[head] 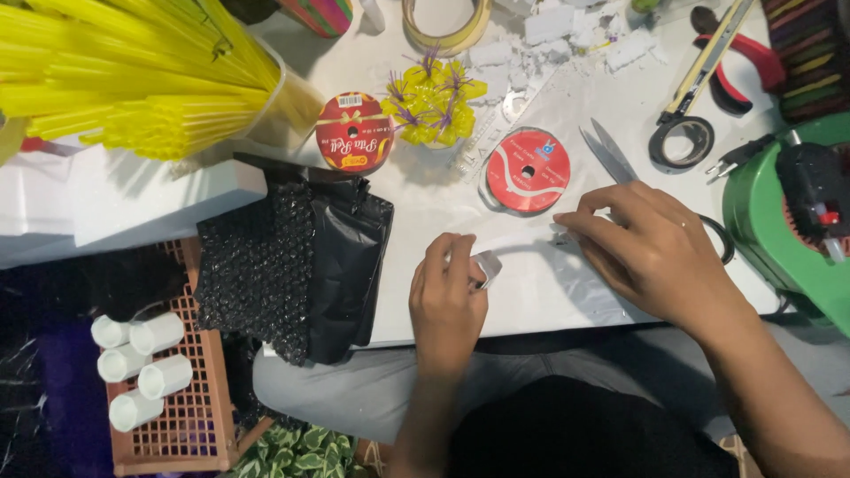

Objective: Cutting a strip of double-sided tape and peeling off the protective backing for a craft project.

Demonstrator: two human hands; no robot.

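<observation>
My left hand (447,296) rests at the near edge of the white table (425,208) and pinches a small pale strip of tape or ribbon (486,265). My right hand (651,252) lies palm down to its right, fingertips pressing on a clear plastic sheet (549,283) spread on the table. Just beyond the right hand's fingers lie open scissors (611,155) and a red ribbon spool (528,170). What the right hand covers is hidden.
A second red spool (354,133), a yellow and purple flower cluster (434,102), black bubble wrap (297,265), a yellow straw bundle (133,80), a tape roll (447,22), a utility knife (708,57), a green tape dispenser (788,212), white tubes in an orange crate (142,367).
</observation>
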